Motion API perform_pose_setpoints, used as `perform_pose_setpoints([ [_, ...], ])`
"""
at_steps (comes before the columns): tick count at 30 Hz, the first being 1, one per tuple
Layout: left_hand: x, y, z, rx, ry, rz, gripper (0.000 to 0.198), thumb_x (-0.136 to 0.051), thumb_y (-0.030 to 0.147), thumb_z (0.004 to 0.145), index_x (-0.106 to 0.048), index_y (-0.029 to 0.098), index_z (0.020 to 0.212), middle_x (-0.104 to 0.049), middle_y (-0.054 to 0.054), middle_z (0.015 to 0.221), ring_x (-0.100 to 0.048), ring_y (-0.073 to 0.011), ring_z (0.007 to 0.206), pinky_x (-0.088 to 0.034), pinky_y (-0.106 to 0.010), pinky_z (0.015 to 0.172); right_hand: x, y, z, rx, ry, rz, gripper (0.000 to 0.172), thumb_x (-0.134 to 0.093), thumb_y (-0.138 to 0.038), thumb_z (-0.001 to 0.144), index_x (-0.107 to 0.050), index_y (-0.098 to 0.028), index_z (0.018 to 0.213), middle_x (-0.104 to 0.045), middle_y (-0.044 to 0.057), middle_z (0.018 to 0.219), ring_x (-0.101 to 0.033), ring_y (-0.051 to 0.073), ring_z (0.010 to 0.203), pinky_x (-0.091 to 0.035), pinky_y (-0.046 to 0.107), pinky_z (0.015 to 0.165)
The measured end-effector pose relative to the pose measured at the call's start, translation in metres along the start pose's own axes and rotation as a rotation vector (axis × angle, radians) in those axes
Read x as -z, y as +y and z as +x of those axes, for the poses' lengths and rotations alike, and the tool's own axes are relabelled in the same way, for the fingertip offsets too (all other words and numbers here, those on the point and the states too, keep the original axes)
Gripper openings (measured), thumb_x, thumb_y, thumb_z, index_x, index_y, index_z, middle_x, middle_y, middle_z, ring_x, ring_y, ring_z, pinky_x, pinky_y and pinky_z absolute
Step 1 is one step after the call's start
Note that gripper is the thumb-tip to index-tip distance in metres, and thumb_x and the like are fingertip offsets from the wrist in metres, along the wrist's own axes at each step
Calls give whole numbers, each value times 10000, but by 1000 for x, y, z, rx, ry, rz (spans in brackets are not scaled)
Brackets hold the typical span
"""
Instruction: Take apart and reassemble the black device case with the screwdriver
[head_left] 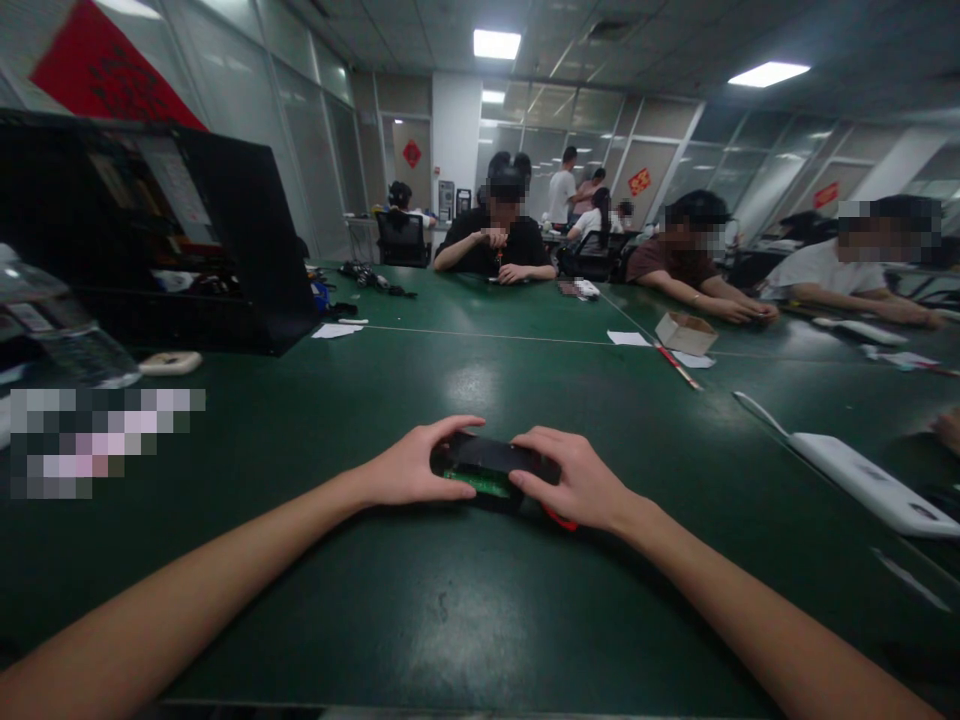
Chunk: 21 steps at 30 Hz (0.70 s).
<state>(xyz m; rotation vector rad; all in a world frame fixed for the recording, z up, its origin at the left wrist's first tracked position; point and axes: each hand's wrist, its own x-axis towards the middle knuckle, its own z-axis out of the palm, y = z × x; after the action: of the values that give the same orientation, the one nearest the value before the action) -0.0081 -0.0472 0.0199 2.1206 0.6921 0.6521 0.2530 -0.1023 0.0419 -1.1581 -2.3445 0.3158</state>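
A dark, box-shaped object (491, 455) lies on the green table in front of me. Bright green shows along its near side; I cannot make out what that green part is. My left hand (420, 462) curves around its left end, thumb along the near side and fingers along the far side. Over its right end lies my right hand (566, 475), the thumb on the near edge and fingers across the top. Something small and red (561, 518) pokes out beneath my right palm.
A large black open case (247, 240) and a plastic bottle (67, 320) stand at left. On the right lies a white power strip (870, 480). A small cardboard box (686, 333) and a red-and-white stick (679, 368) sit farther back. Several people work around the table.
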Motion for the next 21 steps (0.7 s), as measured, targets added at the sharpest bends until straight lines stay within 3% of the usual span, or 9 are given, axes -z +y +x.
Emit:
perform_pose_setpoints([
  [3, 0, -1, 1, 12, -53, 20, 943, -841, 402, 654, -387, 229, 1462, -592, -124, 1342, -582, -300, 1202, -441, -430, 1025, 1, 4, 2, -61, 30, 90, 313, -567, -411, 925, -673, -157, 1075, -678, 74, 936, -593, 181, 786, -452, 313, 723],
  [5, 0, -1, 2, 13, -66, 6, 854, -828, 388, 672, -441, 211, 1413, -635, -122, 1274, -609, -293, 1164, -454, -427, 1005, 1, 7, 3, -138, 58, 215, 295, -533, -421, 937, -686, -169, 924, -663, 49, 854, -572, 172, 749, -428, 304, 695],
  [9, 0, -1, 3, 0, -66, -52, 667, -810, 350, 705, -556, 186, 1299, -670, -114, 1208, -639, -275, 1102, -472, -413, 972, -4, 13, 3, -284, 94, 419, 491, -464, -517, 958, -534, -187, 602, -494, -18, 567, -445, 126, 537, -346, 270, 540],
  [15, -4, -6, 5, 83, 76, -383, 748, -848, 266, 667, -501, 188, 1325, -660, -88, 1170, -626, -241, 1090, -454, -387, 989, -13, 20, 7, -439, 114, 757, 485, -452, -596, 937, -564, -182, 711, -539, -16, 527, -484, 115, 437, -371, 234, 439],
  [21, -9, -5, 6, 100, 238, -775, 716, -823, 284, 701, -497, 245, 1338, -639, -56, 1120, -632, -198, 972, -508, -304, 835, -13, 13, 10, -529, 120, 1086, 246, -578, -417, 883, -613, -183, 951, -641, 29, 744, -632, 137, 588, -522, 234, 535],
])
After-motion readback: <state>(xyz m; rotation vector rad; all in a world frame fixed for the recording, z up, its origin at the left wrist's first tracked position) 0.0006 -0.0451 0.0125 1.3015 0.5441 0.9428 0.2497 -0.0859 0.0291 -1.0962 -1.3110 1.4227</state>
